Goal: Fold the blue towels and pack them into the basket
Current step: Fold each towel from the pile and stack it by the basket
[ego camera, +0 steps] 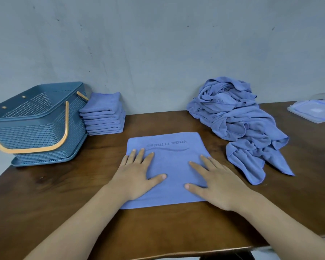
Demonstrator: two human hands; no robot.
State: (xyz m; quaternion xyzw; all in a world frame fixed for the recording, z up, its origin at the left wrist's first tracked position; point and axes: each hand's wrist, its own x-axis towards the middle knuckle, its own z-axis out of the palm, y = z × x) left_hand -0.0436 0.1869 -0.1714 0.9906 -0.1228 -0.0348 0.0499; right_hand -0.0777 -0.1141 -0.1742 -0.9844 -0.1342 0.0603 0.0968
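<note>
My left hand [137, 173] and right hand [212, 182] press flat on the towel [171, 166]; I should smooth it evenly before folding.

This seems a plain workroom, its exact kind unclear. A dark brown wooden table [45, 194] stands against a bare grey wall [158, 44] with scuff marks, carrying a stack of folded blue towels [103, 117] and a heap of unfolded blue towels [238, 121].

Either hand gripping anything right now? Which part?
Nothing gripped. Left hand and right hand lie flat, fingers straight, on the spread towel.
</note>
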